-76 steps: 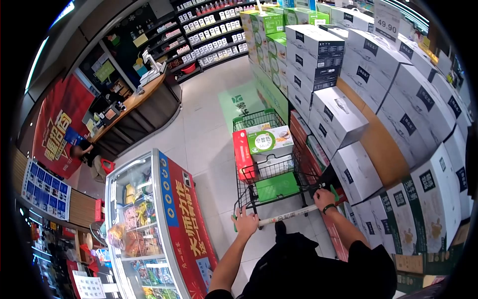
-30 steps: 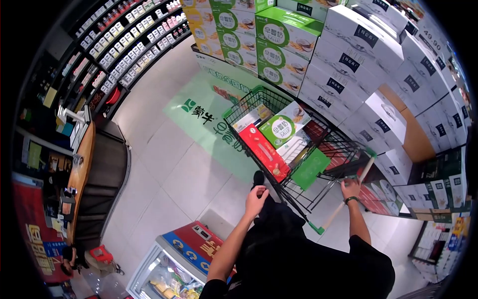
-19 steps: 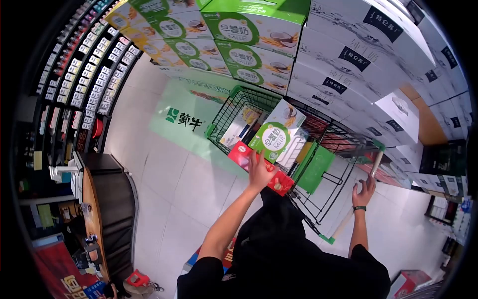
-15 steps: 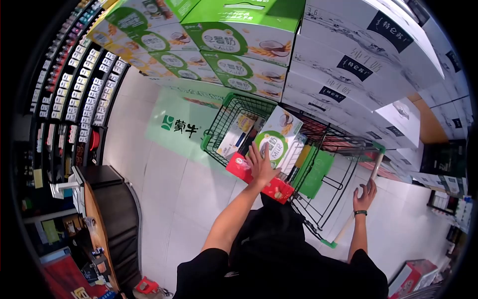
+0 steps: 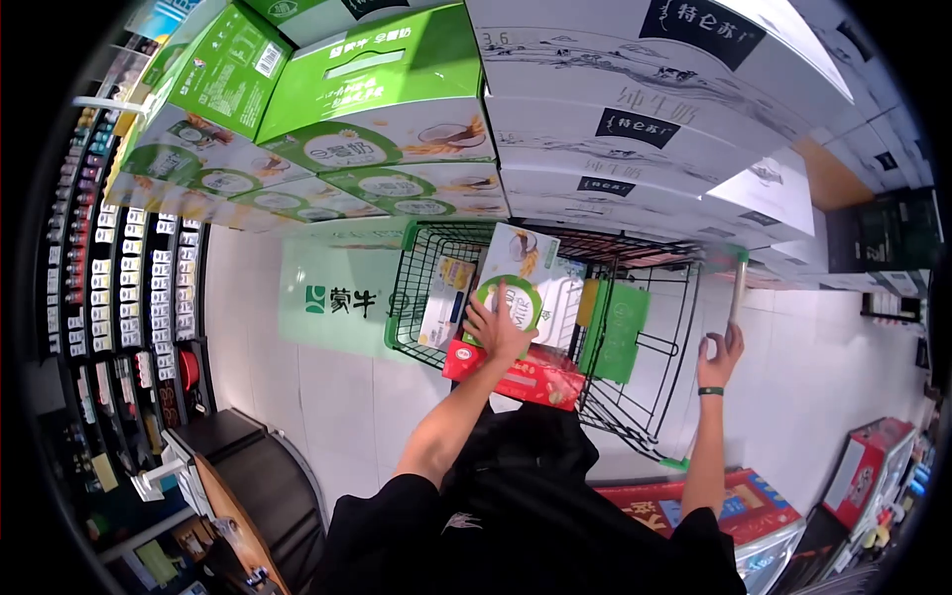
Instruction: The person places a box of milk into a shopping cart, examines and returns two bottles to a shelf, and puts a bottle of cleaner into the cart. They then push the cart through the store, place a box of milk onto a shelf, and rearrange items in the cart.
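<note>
Left hand is off the push bar and on the load: fingers spread, palm down on the face of the green-and-white milk box, toward its end nearest the body. Not wrapped round it, no lift visible. I'd call it a touch or light press, not a grip.

Right hand is at the push bar, fingers part-curled, thumb and index making a loop. Can't tell if it has hold of the bar or just rests by it.

Milk box sits in the cart, on top of or against other packs. Red box runs along the cart side nearest the body, just below the left wrist. Yellow-and-white pack on one side, white carton on the other, then the green panel.

Also changed: wearer is now alongside the cart instead of behind the bar. So, my read, attention is on the load rather than on steering.

Outward: stacked milk boxes and white cartons across the cart, green floor sticker past its front end, shelves beyond.
</note>
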`<state>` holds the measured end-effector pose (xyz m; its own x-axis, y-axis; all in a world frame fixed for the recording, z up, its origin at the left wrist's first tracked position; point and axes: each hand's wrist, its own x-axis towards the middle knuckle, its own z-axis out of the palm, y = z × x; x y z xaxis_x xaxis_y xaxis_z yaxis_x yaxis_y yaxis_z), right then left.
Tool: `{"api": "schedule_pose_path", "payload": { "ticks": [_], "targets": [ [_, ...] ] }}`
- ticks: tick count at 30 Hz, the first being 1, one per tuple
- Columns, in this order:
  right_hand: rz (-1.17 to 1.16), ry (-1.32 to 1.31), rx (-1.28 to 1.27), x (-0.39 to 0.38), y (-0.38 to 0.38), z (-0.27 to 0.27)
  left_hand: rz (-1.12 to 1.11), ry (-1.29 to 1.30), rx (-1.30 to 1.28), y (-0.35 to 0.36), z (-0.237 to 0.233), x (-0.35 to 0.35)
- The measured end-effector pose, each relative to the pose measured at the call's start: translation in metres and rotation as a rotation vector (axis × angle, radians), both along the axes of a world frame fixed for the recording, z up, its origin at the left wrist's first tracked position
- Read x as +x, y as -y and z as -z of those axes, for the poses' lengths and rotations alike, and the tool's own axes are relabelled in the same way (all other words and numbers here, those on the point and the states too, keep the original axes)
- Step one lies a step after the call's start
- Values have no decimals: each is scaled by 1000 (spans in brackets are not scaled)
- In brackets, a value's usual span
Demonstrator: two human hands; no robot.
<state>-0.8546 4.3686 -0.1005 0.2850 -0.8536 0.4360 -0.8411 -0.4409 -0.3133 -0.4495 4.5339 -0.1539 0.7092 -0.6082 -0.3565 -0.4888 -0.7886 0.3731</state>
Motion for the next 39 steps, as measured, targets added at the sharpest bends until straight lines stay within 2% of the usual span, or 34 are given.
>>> {"api": "schedule_pose_path", "payload": {
  "ticks": [1, 3, 7, 8, 10, 12, 13, 14, 16, 17, 19, 20, 21, 22, 24, 25, 26, 28, 30, 31, 33, 34, 36, 37, 38, 39],
  "targets": [
    [45, -79, 43, 34, -14, -24, -2, -28, -20, -3, -6, 10],
    [-43, -60, -16, 101, -45, -45, 20, -89, -21, -8, -16, 33],
    [-79, 470, 303, 234, -116, -37, 61, -273, -121, -22, -23, 69],
    [33, 432, 206, 276, -132, -4, 80, -364, -173, -21, -27, 80],
    [94, 356, 150, 304, -125, -17, 106, -406, -193, -23, -33, 90],
    [115, 690, 265, 322, -118, -34, 125, -449, -199, -28, -42, 99],
    [39, 574, 186, 325, -117, -45, 150, -449, -226, -30, -52, 101],
    [43, 572, 175, 328, -121, -34, 175, -448, -259, -30, -63, 104],
    [172, 655, 358, 337, -130, 4, 219, -415, -249, -36, -82, 107],
    [162, 659, 341, 342, -133, 5, 254, -376, -232, -40, -93, 109],
    [855, 1439, 1468, 352, -143, 7, 395, -204, -272, -54, -111, 111],
    [572, 1609, 1505, 354, -157, 39, 475, -101, -297, -61, -114, 112],
    [424, 1899, 1563, 354, -170, 70, 543, -10, -411, -69, -127, 113],
    [237, 2061, 1617, 359, -184, 68, 539, -7, -417, -77, -135, 116],
    [221, 2094, 1470, 378, -215, 34, 732, 117, -551, -84, -151, 127],
    [106, 2072, 1447, 381, -222, 26, 767, 124, -536, -89, -165, 133],
    [-7, 2049, 1424, 386, -226, 19, 764, 138, -546, -92, -179, 139],
    [-71, 2005, 1406, 404, -223, -29, 811, 269, -606, -100, -206, 150],
    [-303, 2012, 1350, 420, -217, -52, 809, 338, -695, -107, -237, 167],
    [-321, 2013, 1355, 427, -211, -59, 865, 391, -699, -110, -267, 176],
    [-609, 2056, 1579, 437, -200, -71, 926, 413, -730, -120, -319, 190],
    [-618, 2058, 1578, 442, -197, -83, 927, 421, -732, -126, -330, 194],
    [-1005, 1976, 1594, 449, -192, -116, 973, 540, -756, -136, -347, 203],
    [-1001, 1934, 1574, 455, -188, -134, 992, 671, -770, -142, -353, 208],
    [-1042, 2012, 1598, 461, -187, -141, 994, 685, -774, -145, -353, 213],
    [-1072, 2126, 1554, 469, -189, -142, 1024, 853, -848, -146, -351, 218]
  ]
}}
